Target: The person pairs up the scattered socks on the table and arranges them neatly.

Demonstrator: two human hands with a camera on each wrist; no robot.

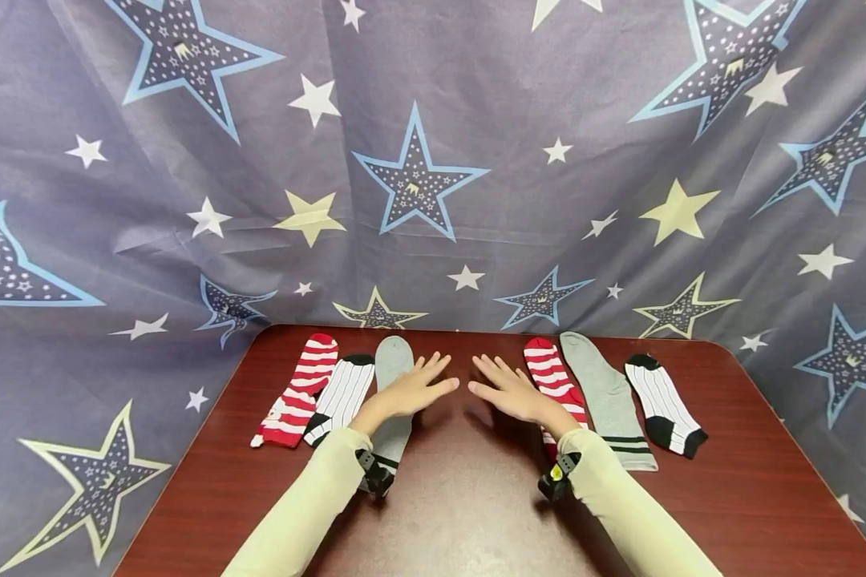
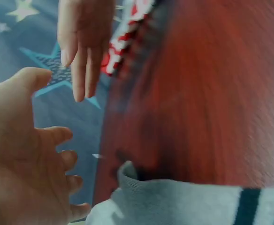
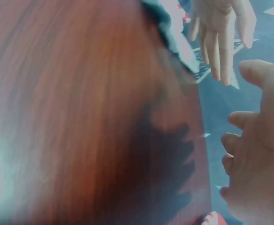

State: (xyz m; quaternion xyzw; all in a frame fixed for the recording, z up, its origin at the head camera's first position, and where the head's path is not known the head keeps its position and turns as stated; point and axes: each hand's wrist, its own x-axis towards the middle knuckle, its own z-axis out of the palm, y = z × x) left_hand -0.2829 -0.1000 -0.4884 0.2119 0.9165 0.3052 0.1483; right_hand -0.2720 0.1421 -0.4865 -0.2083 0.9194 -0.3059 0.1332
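Both hands hover over the middle of the table, fingers spread and holding nothing. My left hand point(image 1: 410, 389) is nearest the grey sock point(image 1: 394, 362) of the left group, overlapping it in the head view. Left of that sock lie a white striped sock with black heel and toe point(image 1: 348, 393) and a red-and-white striped sock point(image 1: 310, 377). My right hand point(image 1: 512, 391) is beside another red-and-white striped sock point(image 1: 546, 365), partly hidden by the wrist. Further right are a grey sock with dark bands point(image 1: 601, 393) and a white striped sock with black patches point(image 1: 665, 405).
The dark red wooden table point(image 1: 447, 513) has rounded far corners. Behind it hangs a grey-blue cloth point(image 1: 505, 232) printed with stars, meeting the far edge. A dark wrist camera point(image 1: 375, 474) is strapped on the left wrist, another point(image 1: 554, 479) on the right.
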